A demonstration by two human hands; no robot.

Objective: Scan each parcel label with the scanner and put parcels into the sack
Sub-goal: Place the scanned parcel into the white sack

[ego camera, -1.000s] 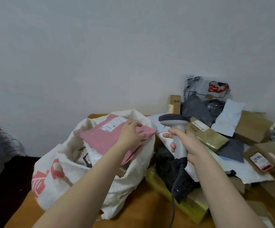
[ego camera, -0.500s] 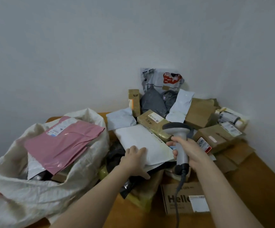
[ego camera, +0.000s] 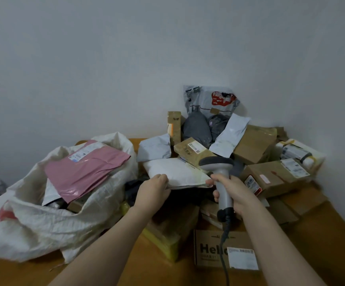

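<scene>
A white woven sack (ego camera: 43, 219) lies open at the left, and a pink mailer (ego camera: 85, 168) with a white label rests in its mouth. My left hand (ego camera: 154, 189) grips the near edge of a white padded mailer (ego camera: 173, 172) on top of the parcel pile. My right hand (ego camera: 232, 193) holds the grey handheld scanner (ego camera: 219, 172) upright by its handle, just right of that mailer. The scanner's cable hangs down toward me.
Cardboard boxes (ego camera: 270, 178), grey and white poly bags (ego camera: 196, 129) and a taped brown box (ego camera: 190, 149) are heaped in the wall corner on the wooden table (ego camera: 322, 244). A "Hello" box (ego camera: 210, 250) sits near me, and a yellow-taped box (ego camera: 167, 238) beside it.
My left hand let go of the pink mailer in the sack, moved right and took hold of the white mailer. My view swung right toward the pile.
</scene>
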